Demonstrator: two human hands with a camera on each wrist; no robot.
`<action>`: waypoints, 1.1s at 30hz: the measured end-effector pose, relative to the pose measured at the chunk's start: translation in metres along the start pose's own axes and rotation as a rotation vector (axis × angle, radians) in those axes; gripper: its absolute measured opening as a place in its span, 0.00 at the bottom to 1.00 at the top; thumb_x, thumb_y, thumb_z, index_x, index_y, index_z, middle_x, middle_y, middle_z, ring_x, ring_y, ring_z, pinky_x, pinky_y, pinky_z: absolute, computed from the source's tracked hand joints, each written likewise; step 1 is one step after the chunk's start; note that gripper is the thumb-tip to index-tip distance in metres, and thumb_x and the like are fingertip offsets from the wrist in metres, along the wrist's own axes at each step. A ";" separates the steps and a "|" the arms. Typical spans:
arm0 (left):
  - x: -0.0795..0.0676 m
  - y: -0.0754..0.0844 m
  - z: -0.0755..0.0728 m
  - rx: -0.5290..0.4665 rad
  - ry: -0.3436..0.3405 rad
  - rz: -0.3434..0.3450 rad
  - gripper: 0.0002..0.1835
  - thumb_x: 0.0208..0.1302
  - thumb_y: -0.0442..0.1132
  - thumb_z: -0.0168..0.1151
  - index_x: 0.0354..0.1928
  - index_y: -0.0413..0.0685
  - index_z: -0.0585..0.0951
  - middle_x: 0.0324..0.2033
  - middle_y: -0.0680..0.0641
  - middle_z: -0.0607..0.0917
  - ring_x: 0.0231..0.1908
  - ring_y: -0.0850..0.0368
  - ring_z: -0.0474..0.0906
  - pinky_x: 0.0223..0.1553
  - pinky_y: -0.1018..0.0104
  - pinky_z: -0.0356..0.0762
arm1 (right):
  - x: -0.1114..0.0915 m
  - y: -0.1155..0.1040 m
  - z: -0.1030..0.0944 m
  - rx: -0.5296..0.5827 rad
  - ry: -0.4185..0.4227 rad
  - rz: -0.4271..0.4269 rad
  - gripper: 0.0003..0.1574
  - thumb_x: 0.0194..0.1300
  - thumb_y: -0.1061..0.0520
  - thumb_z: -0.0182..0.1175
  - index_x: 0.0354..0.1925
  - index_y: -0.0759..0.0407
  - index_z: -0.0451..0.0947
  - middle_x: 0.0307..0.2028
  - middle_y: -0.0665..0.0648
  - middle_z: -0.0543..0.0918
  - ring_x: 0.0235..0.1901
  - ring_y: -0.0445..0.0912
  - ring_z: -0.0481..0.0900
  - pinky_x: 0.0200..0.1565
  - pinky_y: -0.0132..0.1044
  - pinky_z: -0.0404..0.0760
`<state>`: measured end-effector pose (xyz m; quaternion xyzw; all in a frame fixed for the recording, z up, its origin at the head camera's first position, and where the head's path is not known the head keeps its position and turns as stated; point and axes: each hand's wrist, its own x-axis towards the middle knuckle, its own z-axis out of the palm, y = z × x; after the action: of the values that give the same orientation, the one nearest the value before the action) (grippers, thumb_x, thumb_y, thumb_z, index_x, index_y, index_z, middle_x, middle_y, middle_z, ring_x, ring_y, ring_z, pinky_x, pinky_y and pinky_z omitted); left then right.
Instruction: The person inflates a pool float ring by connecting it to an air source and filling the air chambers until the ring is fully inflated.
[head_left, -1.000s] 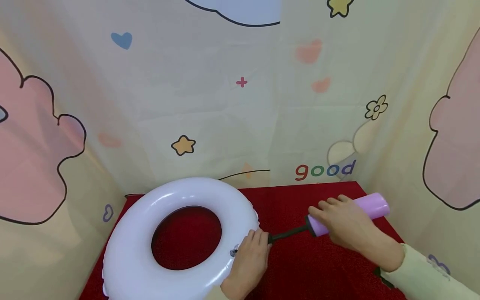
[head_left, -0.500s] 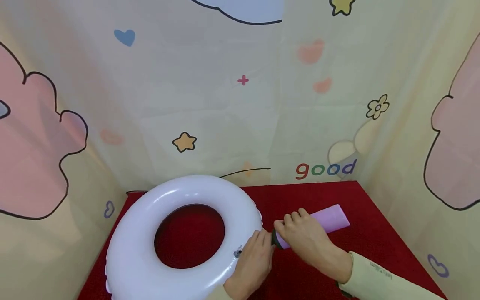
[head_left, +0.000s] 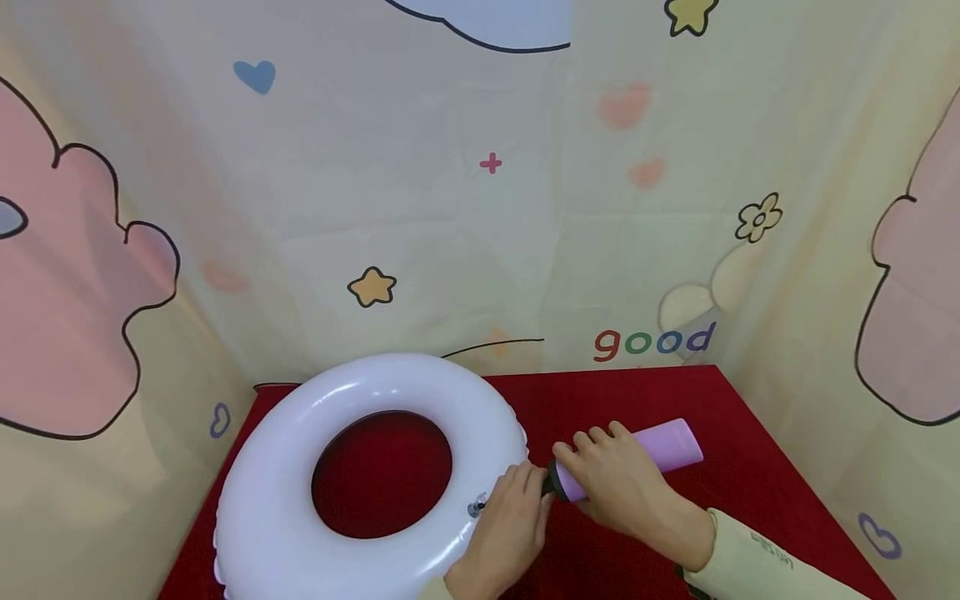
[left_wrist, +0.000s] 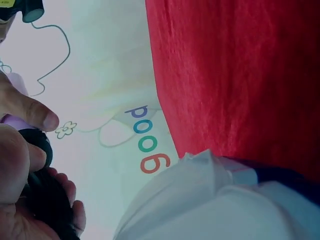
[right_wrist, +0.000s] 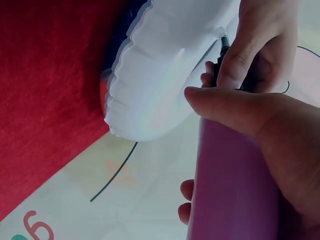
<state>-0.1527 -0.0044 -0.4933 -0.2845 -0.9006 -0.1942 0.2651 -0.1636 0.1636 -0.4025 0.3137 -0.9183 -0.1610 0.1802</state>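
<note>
A white inflated swim ring [head_left: 262, 500] lies on the left of the red cloth. My right hand [head_left: 618, 483] wraps round the purple barrel of a hand pump [head_left: 670, 446], which tilts up to the right. Beside the ring's near right side, my left hand [head_left: 506, 521] grips the pump's black handle end [left_wrist: 47, 200]. The pump's black nozzle [right_wrist: 224, 44] meets the clear valve [head_left: 476, 505] of the ring. Both hands are close together, with the barrel's black collar [head_left: 553, 482] right at the left fingers and the shaft mostly hidden.
The red cloth [head_left: 630, 387] covers the table under the ring and pump. A printed fabric backdrop [head_left: 420, 192] with hearts, stars and the word "good" stands behind and on both sides.
My right hand has slid the purple barrel leftward to my left hand, covering the black shaft that showed a second ago. It has barely moved in the last half second. My left hand stays at the valve.
</note>
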 end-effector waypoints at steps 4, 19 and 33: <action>-0.004 -0.001 -0.007 -0.059 0.016 -0.025 0.13 0.64 0.42 0.55 0.49 0.49 0.72 0.44 0.55 0.76 0.43 0.63 0.72 0.43 0.70 0.70 | 0.001 0.000 -0.001 -0.006 -0.016 0.000 0.39 0.31 0.35 0.74 0.41 0.48 0.71 0.30 0.52 0.81 0.32 0.48 0.80 0.38 0.43 0.76; -0.027 -0.051 -0.087 -0.169 -0.143 -0.265 0.20 0.57 0.47 0.63 0.52 0.56 0.75 0.52 0.56 0.76 0.56 0.59 0.68 0.54 0.58 0.70 | 0.007 -0.003 -0.002 0.043 -0.023 0.030 0.36 0.34 0.26 0.67 0.36 0.45 0.73 0.27 0.50 0.80 0.28 0.46 0.77 0.34 0.40 0.71; -0.009 -0.103 -0.091 -0.692 -0.541 -0.440 0.18 0.56 0.43 0.65 0.50 0.52 0.80 0.46 0.49 0.82 0.49 0.48 0.74 0.48 0.55 0.71 | 0.013 -0.009 0.000 -0.017 0.040 -0.058 0.35 0.39 0.39 0.70 0.48 0.41 0.72 0.33 0.52 0.80 0.31 0.49 0.77 0.38 0.42 0.73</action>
<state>-0.1759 -0.1326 -0.4476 -0.1994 -0.8586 -0.4524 -0.1356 -0.1683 0.1490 -0.4031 0.3420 -0.9035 -0.1676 0.1965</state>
